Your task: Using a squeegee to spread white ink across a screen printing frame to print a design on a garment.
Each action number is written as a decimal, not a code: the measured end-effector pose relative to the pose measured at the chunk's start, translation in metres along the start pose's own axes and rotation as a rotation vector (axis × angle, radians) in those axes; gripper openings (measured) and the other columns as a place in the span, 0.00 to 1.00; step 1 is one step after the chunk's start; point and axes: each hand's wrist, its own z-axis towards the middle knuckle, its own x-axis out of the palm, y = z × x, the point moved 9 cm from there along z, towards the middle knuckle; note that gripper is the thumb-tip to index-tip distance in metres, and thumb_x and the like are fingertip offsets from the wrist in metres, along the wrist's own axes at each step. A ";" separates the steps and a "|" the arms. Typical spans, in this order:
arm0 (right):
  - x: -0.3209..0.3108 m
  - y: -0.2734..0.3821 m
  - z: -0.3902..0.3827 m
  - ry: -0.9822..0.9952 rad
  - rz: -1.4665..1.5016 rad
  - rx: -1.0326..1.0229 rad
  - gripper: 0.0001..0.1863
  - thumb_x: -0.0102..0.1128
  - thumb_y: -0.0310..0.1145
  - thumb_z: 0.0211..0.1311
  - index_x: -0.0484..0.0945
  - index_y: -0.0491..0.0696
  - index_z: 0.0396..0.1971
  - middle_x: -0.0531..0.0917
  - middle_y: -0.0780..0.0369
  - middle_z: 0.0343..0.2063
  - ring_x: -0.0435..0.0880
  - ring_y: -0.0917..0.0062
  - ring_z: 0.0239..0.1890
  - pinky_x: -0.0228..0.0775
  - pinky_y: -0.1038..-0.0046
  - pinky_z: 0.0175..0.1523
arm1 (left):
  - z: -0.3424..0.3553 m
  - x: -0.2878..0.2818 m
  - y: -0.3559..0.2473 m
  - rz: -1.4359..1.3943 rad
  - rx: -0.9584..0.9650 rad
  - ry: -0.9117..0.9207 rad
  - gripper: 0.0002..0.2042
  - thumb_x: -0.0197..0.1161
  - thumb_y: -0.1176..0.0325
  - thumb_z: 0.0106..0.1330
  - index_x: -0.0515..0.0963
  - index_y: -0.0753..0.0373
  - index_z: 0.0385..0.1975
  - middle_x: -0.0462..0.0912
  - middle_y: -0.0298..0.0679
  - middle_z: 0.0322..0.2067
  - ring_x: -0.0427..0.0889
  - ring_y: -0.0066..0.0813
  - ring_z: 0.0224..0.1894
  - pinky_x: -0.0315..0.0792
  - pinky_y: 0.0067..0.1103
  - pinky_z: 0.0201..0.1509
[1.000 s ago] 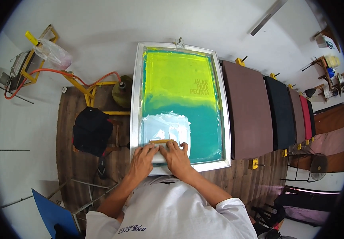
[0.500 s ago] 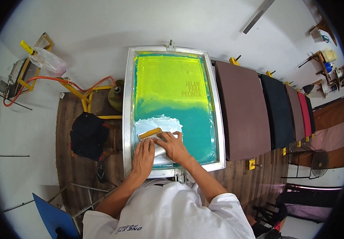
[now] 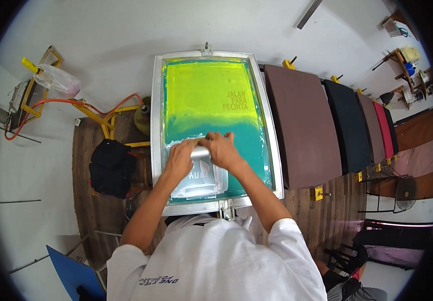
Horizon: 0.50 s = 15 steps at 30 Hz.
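Observation:
A screen printing frame (image 3: 268,115) with a silver metal rim lies in front of me. Its mesh is yellow-green in the far part and teal (image 3: 249,165) nearer me. White ink (image 3: 186,189) coats the near left part, where a pale design shows through. Both my hands grip a silver squeegee (image 3: 200,152) that rests across the mesh at the far side of this ink. My left hand (image 3: 179,159) closes round its left part, my right hand (image 3: 222,150) round its right. The fingers mostly hide the tool, and its blade edge cannot be seen.
Padded print boards, the closest one brown (image 3: 302,125), stand in a row to the right. Left of the frame are a folded black cloth (image 3: 112,168), a yellow metal stand (image 3: 107,123) and an orange hose (image 3: 51,100). A hinge clamp (image 3: 226,208) holds the frame's near edge.
Both hands have pushed the squeegee away from me across the mesh and tilted it. The near white patch, covered before by my hands and the tool, now shows a pale design.

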 end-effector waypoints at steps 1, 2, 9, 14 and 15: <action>0.001 -0.006 0.006 0.030 -0.002 0.030 0.20 0.63 0.26 0.51 0.83 0.62 0.45 0.79 0.63 0.40 0.79 0.67 0.47 0.57 0.48 0.50 | 0.011 0.001 0.007 -0.040 0.001 -0.025 0.22 0.60 0.88 0.48 0.79 0.66 0.47 0.82 0.53 0.43 0.79 0.54 0.48 0.72 0.40 0.54; 0.003 -0.012 0.010 0.064 -0.002 0.063 0.21 0.66 0.27 0.48 0.84 0.63 0.44 0.80 0.63 0.40 0.79 0.67 0.47 0.58 0.49 0.49 | 0.020 0.004 0.012 -0.046 -0.011 0.004 0.21 0.60 0.87 0.48 0.79 0.66 0.45 0.82 0.54 0.42 0.80 0.56 0.46 0.73 0.40 0.52; -0.003 -0.017 0.003 0.087 0.049 0.201 0.25 0.65 0.22 0.41 0.84 0.61 0.43 0.81 0.63 0.38 0.80 0.64 0.45 0.58 0.55 0.44 | 0.027 0.009 0.014 -0.068 -0.156 0.231 0.21 0.57 0.89 0.49 0.80 0.68 0.45 0.82 0.55 0.44 0.80 0.56 0.49 0.74 0.37 0.55; -0.003 -0.017 -0.023 0.141 0.036 0.249 0.26 0.65 0.22 0.39 0.84 0.58 0.43 0.82 0.62 0.40 0.80 0.62 0.46 0.58 0.54 0.45 | 0.011 0.023 -0.001 -0.129 -0.153 0.296 0.20 0.58 0.88 0.48 0.80 0.67 0.43 0.82 0.53 0.44 0.80 0.55 0.49 0.74 0.37 0.54; -0.002 -0.015 -0.031 0.124 0.053 0.243 0.26 0.65 0.22 0.39 0.84 0.58 0.44 0.82 0.62 0.40 0.80 0.62 0.45 0.58 0.55 0.45 | 0.004 0.023 -0.007 -0.123 -0.128 0.271 0.21 0.59 0.88 0.47 0.81 0.66 0.43 0.83 0.52 0.43 0.81 0.54 0.48 0.75 0.36 0.54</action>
